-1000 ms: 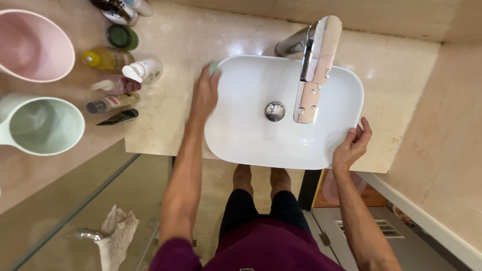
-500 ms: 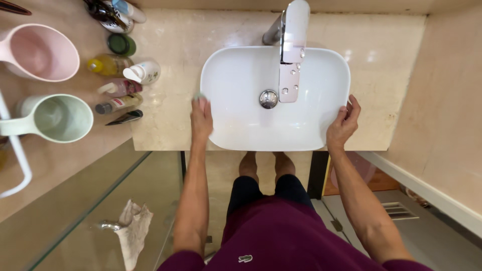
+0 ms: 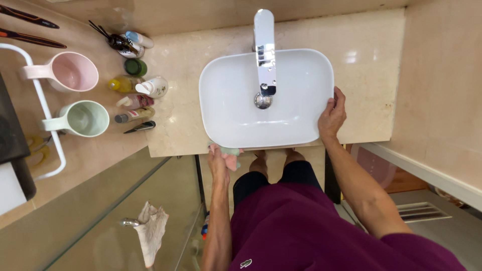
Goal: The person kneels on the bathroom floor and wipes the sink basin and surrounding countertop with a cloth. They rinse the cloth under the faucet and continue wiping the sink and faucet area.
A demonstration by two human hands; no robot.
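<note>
A white rectangular basin (image 3: pixel 236 75) sits on a beige stone counter (image 3: pixel 361 65) under a chrome tap (image 3: pixel 264 45). My left hand (image 3: pixel 220 159) is at the basin's front left corner, closed on a small pale green sponge (image 3: pixel 232 151) pressed against the rim's outer edge. My right hand (image 3: pixel 331 116) rests on the basin's right rim, fingers curled over the edge. A chrome drain (image 3: pixel 262 101) shows in the bowl's middle, partly behind the tap.
Several bottles (image 3: pixel 143 88) stand in a row on the counter's left. A pink jug (image 3: pixel 70 72) and a pale green jug (image 3: pixel 83 119) sit further left. A cloth (image 3: pixel 150 231) hangs from a fitting behind a glass panel (image 3: pixel 100 216). My legs and feet are below the counter.
My left hand slid with the sponge from the basin's back left corner down its left side to the front left corner. My right hand stayed on the right rim. The view pulled back.
</note>
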